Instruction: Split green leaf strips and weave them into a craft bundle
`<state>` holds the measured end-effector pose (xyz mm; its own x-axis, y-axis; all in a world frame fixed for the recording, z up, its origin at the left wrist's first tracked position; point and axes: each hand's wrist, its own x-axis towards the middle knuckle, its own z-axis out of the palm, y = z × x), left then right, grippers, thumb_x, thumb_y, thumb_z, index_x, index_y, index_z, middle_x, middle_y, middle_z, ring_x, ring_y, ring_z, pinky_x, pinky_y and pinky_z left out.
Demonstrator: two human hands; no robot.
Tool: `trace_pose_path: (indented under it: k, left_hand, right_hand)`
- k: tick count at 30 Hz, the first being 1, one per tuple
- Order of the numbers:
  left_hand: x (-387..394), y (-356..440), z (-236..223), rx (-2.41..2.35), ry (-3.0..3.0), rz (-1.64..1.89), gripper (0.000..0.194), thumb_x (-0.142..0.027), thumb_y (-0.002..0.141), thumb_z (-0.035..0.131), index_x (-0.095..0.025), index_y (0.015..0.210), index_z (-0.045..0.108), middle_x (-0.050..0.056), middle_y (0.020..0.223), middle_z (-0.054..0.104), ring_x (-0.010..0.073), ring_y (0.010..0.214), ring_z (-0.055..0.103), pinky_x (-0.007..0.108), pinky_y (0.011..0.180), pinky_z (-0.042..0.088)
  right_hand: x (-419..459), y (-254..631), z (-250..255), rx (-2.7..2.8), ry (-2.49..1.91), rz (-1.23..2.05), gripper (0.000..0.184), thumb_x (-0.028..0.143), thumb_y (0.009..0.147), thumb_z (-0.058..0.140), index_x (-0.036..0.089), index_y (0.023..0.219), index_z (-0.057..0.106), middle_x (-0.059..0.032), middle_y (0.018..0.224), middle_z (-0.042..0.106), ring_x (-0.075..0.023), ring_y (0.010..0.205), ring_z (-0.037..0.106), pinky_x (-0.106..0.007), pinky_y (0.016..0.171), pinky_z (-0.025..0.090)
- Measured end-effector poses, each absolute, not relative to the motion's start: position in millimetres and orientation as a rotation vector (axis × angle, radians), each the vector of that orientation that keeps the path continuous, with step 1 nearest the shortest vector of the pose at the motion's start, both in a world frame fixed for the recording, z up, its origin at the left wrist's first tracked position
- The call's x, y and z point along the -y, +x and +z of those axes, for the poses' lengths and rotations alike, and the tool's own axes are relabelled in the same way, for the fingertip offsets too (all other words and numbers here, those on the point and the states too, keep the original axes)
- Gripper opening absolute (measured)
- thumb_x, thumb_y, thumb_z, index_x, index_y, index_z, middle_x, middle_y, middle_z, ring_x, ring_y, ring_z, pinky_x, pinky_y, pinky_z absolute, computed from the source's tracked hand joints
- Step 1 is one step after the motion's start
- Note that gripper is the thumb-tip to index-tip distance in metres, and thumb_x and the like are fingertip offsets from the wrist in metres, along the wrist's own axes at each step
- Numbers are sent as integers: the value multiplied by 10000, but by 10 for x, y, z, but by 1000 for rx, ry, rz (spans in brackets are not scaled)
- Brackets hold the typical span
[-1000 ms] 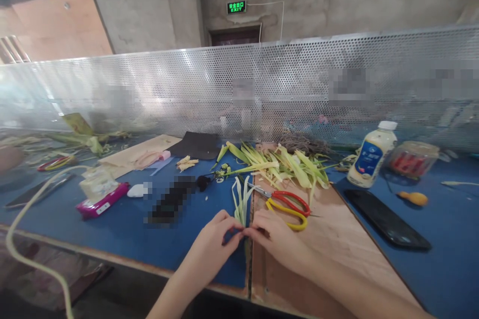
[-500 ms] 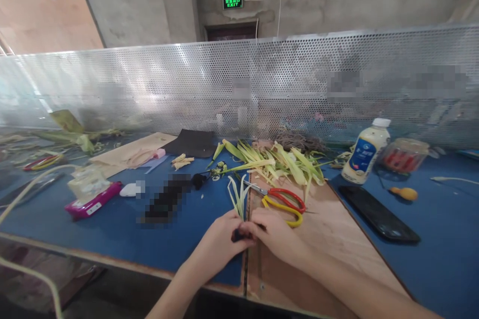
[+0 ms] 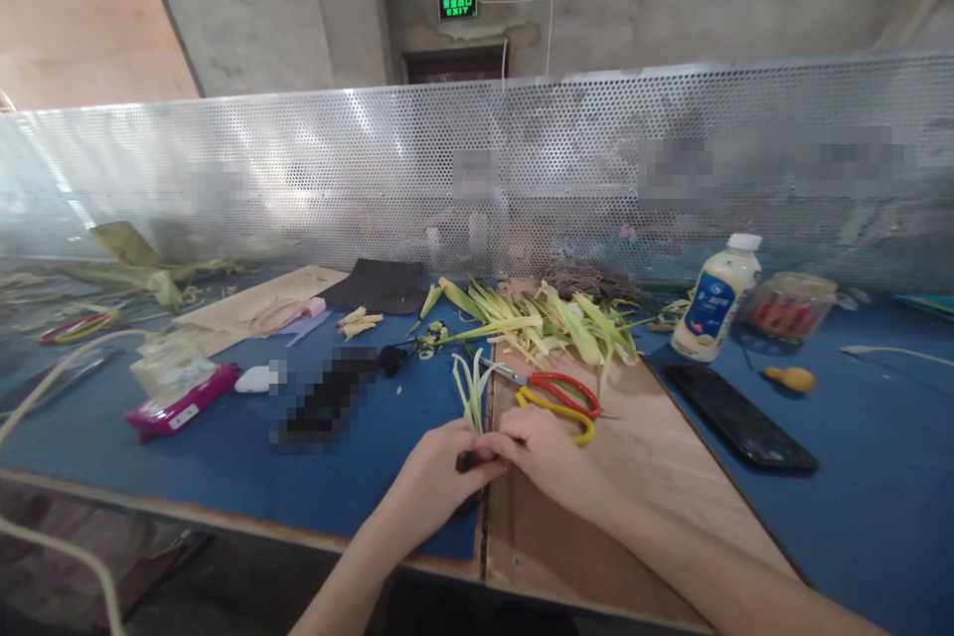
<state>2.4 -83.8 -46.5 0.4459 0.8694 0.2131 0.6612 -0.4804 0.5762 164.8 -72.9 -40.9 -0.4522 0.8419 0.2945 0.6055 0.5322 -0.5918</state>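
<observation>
A small bundle of pale green corn husk strips [image 3: 472, 396] rises out of my left hand [image 3: 445, 467], whose fingers are wrapped round its lower end. Fanned tips of the strips point away from me. My right hand [image 3: 543, 455] is closed against the left, thumb and fingers pinched together at the base of the bundle. What exactly the right fingers grip is hidden; something dark shows between the hands. Just beyond my right hand lie scissors [image 3: 564, 386] with one red and one yellow handle. Behind them spreads a pile of green-yellow corn husks [image 3: 588, 333].
On the right stand a white-capped bottle [image 3: 716, 298] and a clear jar [image 3: 791, 308] with red contents, near a black phone [image 3: 741, 417]. To the left lie a magenta pack [image 3: 183, 402] and a white object [image 3: 254, 380]. A perforated metal screen [image 3: 335, 179] backs the table.
The whole view has shifted slightly. My right hand has moved a little over the left hand's fingertips. The husk strips stay in my left hand.
</observation>
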Motion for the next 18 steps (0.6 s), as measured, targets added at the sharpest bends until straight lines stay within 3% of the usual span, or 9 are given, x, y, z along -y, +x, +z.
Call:
trace_pose_path:
  k: [3, 5, 9, 18]
  left_hand:
    - [827, 4, -462, -1253, 2275, 687, 291, -367, 805, 496, -161, 626, 597, -11, 648, 494, 115, 634, 471, 196, 564, 320]
    - [828, -7, -449, -1220, 2258, 686, 286, -347, 816, 479, -162, 637, 603, -4, 682, 522, 118, 655, 487, 196, 578, 332]
    - [843, -14, -427, -1202, 2253, 679, 228, -299, 809, 492, -172, 667, 619, -1, 730, 560, 125, 706, 510, 201, 624, 347]
    - [833, 1, -456, -1251, 2290, 700, 230, -350, 789, 518, -173, 653, 571, -26, 651, 494, 114, 633, 469, 200, 575, 313]
  right_hand:
    - [710, 1711, -419, 2120, -1085, 805, 145, 315, 738, 634, 183, 793, 611, 19, 708, 589, -118, 650, 517, -219, 576, 375]
    - [684, 1770, -416, 2090, -997, 985, 199, 263, 714, 660, 199, 898, 619, 13, 783, 614, -122, 694, 549, -220, 617, 414]
    - [634, 1848, -394, 2156, -881, 974, 74, 237, 758, 618, 190, 798, 659, -3, 805, 604, -129, 755, 559, -242, 704, 427]
    - [624, 1805, -461, 2227, -1048, 707, 140, 301, 822, 539, 181, 753, 554, 27, 710, 539, -109, 663, 472, -223, 589, 349]
